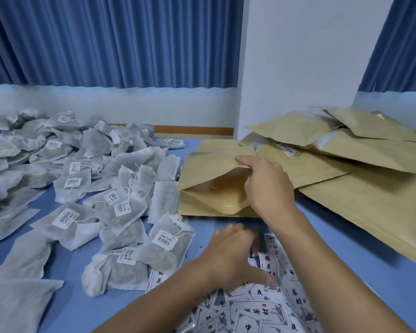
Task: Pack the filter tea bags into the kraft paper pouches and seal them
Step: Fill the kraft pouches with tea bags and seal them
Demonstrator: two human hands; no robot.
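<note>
The blue bench [82, 308] is covered on its left side by a loose heap of white filter tea bags [65, 179] with barcode labels and strings, spread from the far edge to the near one. Toward the far right corner, a slumped stack of flat kraft paper pouches [360, 150] is piled. At the near edge, a white sheet printed with black characters [257, 308] is rested on by the left hand [228, 258], thumb spread. Its fingers are blurred, so it cannot be told whether anything is held in that grip.

Between heap and stack, one open kraft pouch [209, 169] is laid on its side, mouth toward the tea bags. Its upper lip is pinched and lifted by the grip of the right hand [267, 181]. No tea bag is seen in either hand.

The risk is judged to lie in that thin lip. If it is let slip, the mouth may fall shut. A bag pushed in could then be snagged by its string or crumpled against the fold.
</note>
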